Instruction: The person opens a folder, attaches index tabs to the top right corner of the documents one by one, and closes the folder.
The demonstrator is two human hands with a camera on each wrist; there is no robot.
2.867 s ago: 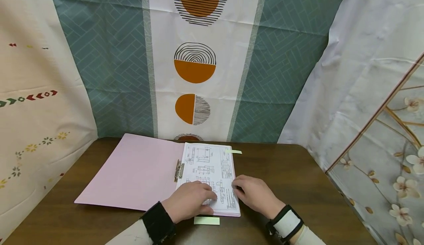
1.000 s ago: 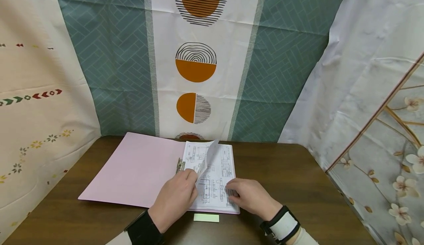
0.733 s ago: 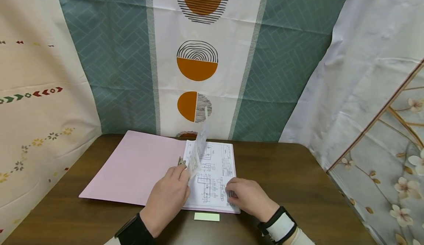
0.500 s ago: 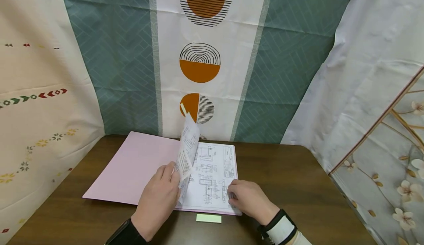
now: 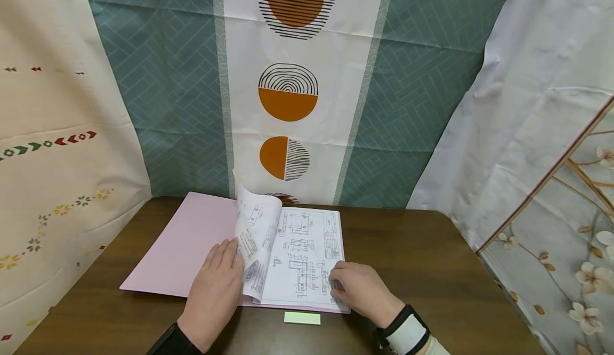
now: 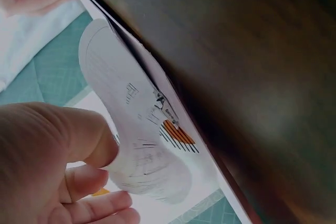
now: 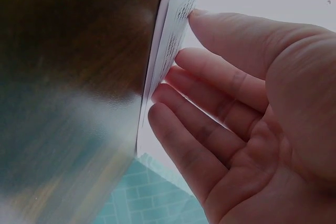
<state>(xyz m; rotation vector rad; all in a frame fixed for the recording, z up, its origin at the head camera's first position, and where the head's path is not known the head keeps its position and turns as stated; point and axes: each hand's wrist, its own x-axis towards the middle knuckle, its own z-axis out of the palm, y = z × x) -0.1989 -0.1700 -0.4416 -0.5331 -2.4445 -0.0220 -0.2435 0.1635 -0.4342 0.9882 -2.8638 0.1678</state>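
Note:
A pink folder (image 5: 192,243) lies open on the table, with printed technical drawings (image 5: 302,259) on its right half. A turned-up drawing sheet (image 5: 259,222) curls over toward the left cover. My left hand (image 5: 216,293) lies against the sheet's lower left part, fingers fairly straight; in the left wrist view the thumb (image 6: 100,145) is right at the sheet's edge. The metal clip (image 6: 168,111) shows there, but the curled sheet hides it from the head. My right hand (image 5: 362,288) rests at the lower right edge of the drawings, fingertips (image 7: 157,111) along the paper's edge.
A pale green sticky strip (image 5: 302,317) lies on the brown wooden table (image 5: 398,248) just in front of the folder. Patterned cloth (image 5: 187,104) hangs behind the table, with more cloth on both sides.
My left hand has lifted the top sheet, which had a green tab at its right edge, and carried it leftward, uncovering another drawing. My right hand stays near the lower right edge.

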